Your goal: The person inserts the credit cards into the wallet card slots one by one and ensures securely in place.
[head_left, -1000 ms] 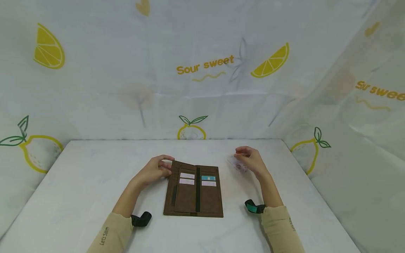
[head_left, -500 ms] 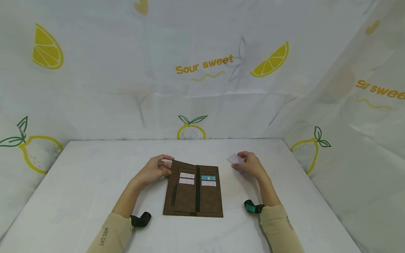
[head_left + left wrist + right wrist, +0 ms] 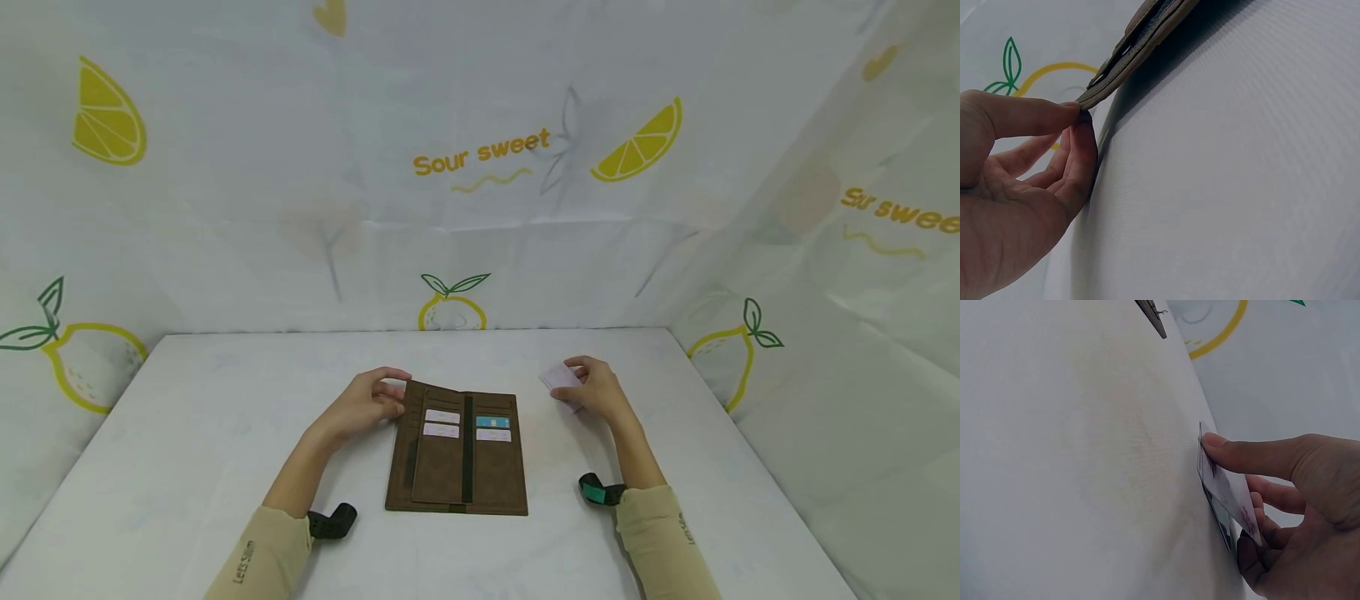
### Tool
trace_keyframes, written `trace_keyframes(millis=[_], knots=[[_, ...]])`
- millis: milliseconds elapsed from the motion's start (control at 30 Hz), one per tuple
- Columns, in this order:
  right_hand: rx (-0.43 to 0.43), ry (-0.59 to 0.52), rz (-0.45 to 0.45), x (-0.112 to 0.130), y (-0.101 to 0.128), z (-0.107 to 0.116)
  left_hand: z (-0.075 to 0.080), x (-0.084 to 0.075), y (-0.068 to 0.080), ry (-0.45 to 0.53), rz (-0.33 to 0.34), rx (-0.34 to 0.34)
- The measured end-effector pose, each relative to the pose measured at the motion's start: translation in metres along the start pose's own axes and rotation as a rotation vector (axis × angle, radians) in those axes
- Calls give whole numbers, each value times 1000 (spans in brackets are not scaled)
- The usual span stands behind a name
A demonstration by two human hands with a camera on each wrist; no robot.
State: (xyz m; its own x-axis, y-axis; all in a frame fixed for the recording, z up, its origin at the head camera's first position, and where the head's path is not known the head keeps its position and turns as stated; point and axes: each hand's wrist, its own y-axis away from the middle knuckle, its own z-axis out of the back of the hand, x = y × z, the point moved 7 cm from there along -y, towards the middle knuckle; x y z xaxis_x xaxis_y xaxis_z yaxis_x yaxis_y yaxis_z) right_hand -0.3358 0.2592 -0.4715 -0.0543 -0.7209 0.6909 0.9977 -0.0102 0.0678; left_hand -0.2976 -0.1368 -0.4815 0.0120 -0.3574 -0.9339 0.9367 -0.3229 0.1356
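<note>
**Open wallet on worktop, card in right hand**

Brown wallet (image 3: 457, 450) lies open flat on the white worktop (image 3: 187, 433), centre, close to the person. Left hand (image 3: 365, 402) pinches the wallet's upper left corner; in the left wrist view, thumb on top and fingers under the edge (image 3: 1082, 103), corner lifted a little off the surface. Right hand (image 3: 595, 390) is off to the right of the wallet, apart from it, pinching a pale card (image 3: 558, 377) between thumb and fingers. In the right wrist view the card (image 3: 1225, 490) stands on edge, lower edge touching or just above the worktop, can't tell which. Wallet slots show two pale cards (image 3: 441, 422) on the left panel, a blue card (image 3: 492, 422) and a pale one on the right panel. Lemon-print cloth (image 3: 480, 158) hangs behind and to the sides. Beige sleeves, dark wrist straps (image 3: 333, 521).
</note>
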Motion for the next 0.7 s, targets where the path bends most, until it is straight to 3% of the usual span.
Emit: trace_keyframes(millis=[333,700], knots=[[-29,-52,44,-3,0,9,1,1,-1,-2,3,-2],[66,-257,76,18,3,4,1,0,1,-17,5,3]])
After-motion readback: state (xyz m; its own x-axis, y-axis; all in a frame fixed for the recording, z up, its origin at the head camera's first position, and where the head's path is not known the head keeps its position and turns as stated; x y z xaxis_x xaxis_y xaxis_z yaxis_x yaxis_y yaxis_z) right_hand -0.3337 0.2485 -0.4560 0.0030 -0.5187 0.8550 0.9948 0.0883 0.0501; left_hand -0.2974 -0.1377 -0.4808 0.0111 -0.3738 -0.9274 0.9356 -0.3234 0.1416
